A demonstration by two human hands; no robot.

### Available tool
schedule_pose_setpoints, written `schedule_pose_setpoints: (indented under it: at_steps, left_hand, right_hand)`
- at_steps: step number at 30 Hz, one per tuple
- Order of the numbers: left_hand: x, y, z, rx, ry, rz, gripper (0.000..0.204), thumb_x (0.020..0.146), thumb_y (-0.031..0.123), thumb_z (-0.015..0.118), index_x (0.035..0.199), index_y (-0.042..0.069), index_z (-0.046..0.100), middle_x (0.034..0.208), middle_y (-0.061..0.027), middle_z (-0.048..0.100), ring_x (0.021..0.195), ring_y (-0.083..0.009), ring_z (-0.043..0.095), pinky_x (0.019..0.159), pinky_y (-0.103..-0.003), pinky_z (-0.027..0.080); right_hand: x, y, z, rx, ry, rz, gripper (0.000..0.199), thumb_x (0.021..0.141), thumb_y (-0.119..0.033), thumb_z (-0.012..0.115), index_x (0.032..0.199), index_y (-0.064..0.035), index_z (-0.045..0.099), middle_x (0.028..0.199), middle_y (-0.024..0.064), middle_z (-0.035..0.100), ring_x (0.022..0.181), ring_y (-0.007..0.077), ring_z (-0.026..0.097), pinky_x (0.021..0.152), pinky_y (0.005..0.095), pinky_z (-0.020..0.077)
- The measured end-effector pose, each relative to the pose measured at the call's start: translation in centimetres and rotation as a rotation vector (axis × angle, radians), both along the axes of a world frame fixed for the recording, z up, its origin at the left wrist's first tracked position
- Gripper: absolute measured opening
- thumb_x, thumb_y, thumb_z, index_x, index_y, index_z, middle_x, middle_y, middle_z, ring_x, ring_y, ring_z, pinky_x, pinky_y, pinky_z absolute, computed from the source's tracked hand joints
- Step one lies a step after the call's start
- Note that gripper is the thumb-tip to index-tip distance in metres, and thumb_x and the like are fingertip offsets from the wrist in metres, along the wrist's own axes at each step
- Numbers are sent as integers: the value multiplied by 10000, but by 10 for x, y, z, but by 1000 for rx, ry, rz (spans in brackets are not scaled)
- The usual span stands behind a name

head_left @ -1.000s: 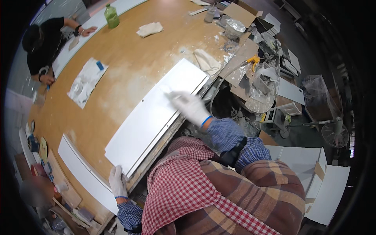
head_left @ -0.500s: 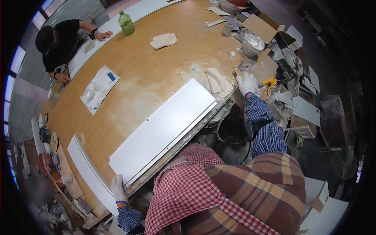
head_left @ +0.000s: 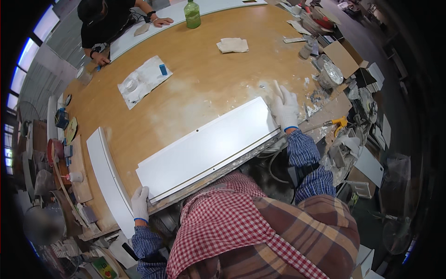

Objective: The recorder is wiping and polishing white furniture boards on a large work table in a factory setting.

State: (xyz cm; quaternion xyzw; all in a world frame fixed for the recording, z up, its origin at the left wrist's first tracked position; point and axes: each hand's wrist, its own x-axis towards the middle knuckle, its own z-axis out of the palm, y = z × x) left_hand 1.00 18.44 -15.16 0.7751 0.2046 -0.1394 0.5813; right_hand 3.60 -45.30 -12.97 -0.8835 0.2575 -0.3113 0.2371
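A long white panel with small dark holes lies along the table's near edge. My left hand, in a white knit glove, is closed at the panel's left end, fingers against its corner. At the right end is my gloved right hand, closed on a cream cloth; only a small piece of the cloth shows by the fingers, the rest hidden. A yellow air blow gun with its thin nozzle lies to the right of that hand.
A second white panel lies at the left. Across the table, a person leans over a long white board. A green bottle, a folded cloth and a paper sheet rest farther back. Clutter crowds the right side.
My right hand has moved left from beside the air gun to the panel's right end and taken up the cloth that lay there. My left hand stays at the panel's left end. The view has shifted.
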Motion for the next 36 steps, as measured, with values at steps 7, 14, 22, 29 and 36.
schedule_pose_setpoints:
  at_steps: [7, 14, 22, 29, 36]
  left_hand:
    - [2, -33, 37, 12, 44, -87, 398, 1010, 259, 623, 1271, -36, 672, 1023, -66, 720, 881, -141, 656, 728, -301, 552]
    - [3, -28, 13, -145, 66, -78, 527, 1030, 431, 583, 1388, 45, 612, 1049, -94, 704, 852, -173, 693, 659, -351, 643]
    - [16, -21, 5, -824, 256, 251, 952, 991, 802, 277, 1469, 6, 491, 1314, -193, 642, 1118, -305, 691, 813, -448, 626]
    - [15, -20, 8, -96, 67, -241, 477, 1009, 375, 641, 1293, -6, 600, 1001, -97, 689, 774, -200, 712, 540, -369, 622]
    - [22, -27, 25, -68, 140, -248, 455, 1003, 377, 644, 1266, 6, 620, 985, -93, 695, 755, -175, 692, 532, -347, 604]
  right_hand:
    - [13, 191, 8, -127, 343, 284, 219, 961, -301, 627, 1108, -146, 578, 992, 188, 589, 916, 422, 618, 757, 535, 518]
    - [25, 393, 19, -69, 255, 954, 359, 967, -213, 595, 1325, -185, 591, 1076, 182, 629, 943, 373, 649, 772, 503, 536]
    - [-14, 441, 19, -104, 178, 1411, 283, 946, -231, 641, 1222, -171, 615, 962, 131, 646, 839, 358, 656, 704, 472, 542]
    - [-34, 343, 25, -168, 198, 1083, 353, 941, -229, 629, 1294, -227, 625, 865, 111, 587, 812, 323, 637, 699, 457, 540]
    - [-7, 158, 20, -116, 363, 286, 376, 965, -287, 598, 1339, -265, 629, 1009, 206, 606, 921, 394, 634, 797, 500, 537]
